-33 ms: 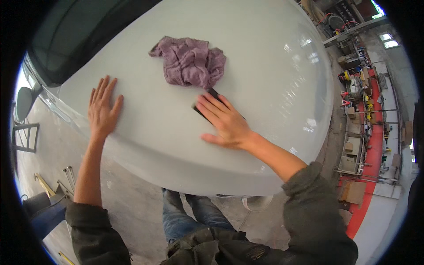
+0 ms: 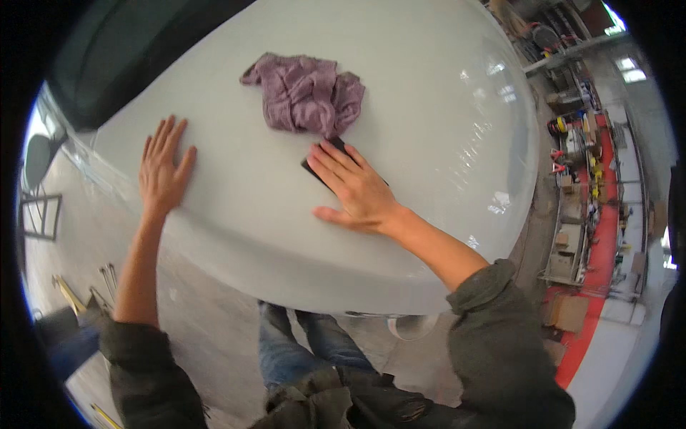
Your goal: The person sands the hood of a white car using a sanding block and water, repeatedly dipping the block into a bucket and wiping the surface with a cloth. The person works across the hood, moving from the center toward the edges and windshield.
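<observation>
A pale grey car hood (image 2: 236, 161) spreads out under both of my hands. My left hand (image 2: 163, 175) rests flat on its left part, fingers stretched out and holding nothing. With its fingers close together, my right hand (image 2: 357, 191) presses down on a black sanding block (image 2: 338, 143). The thumb lies out to the side, and most of the block is hidden beneath palm and fingers. Just beyond the fingertips lies a crumpled mauve cloth (image 2: 304, 93), touching or nearly touching the block.
The dark windshield (image 2: 136, 57) borders the hood at upper left. At the right, a long shelf (image 2: 568, 214) holds tools, boxes and small parts beside a red strip (image 2: 599, 264). A stool (image 2: 39, 164) and metal pieces (image 2: 70, 294) stand at the left.
My right hand has shifted slightly left and up in the picture with the block under it. The left hand keeps its flat pose; the whole view has moved a little.
</observation>
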Demonstrator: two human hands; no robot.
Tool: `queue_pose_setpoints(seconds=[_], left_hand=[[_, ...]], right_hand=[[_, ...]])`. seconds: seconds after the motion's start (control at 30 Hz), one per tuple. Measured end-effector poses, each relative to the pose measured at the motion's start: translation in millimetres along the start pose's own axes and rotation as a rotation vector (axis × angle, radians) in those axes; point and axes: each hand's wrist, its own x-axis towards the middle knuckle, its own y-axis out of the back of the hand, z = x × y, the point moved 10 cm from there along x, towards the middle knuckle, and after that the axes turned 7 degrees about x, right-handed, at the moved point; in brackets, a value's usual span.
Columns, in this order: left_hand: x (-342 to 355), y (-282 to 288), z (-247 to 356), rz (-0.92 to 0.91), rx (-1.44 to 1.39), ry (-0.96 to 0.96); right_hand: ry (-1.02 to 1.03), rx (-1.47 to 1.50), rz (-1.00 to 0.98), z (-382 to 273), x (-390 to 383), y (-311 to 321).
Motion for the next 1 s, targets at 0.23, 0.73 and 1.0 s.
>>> queue_pose_setpoints(seconds=[0.23, 0.73, 1.0], left_hand=[[-3, 18, -7, 0.015, -0.002, 0.028], [-11, -3, -10, 0.017, 0.041, 0.057], [-1, 11, 2, -0.001, -0.013, 0.063]], right_hand=[[-0.138, 0.01, -0.056, 43, -173, 24], [-0.136, -0.232, 0.042, 67, -32, 1], [-0.112, -0.195, -0.012, 128, -43, 42]])
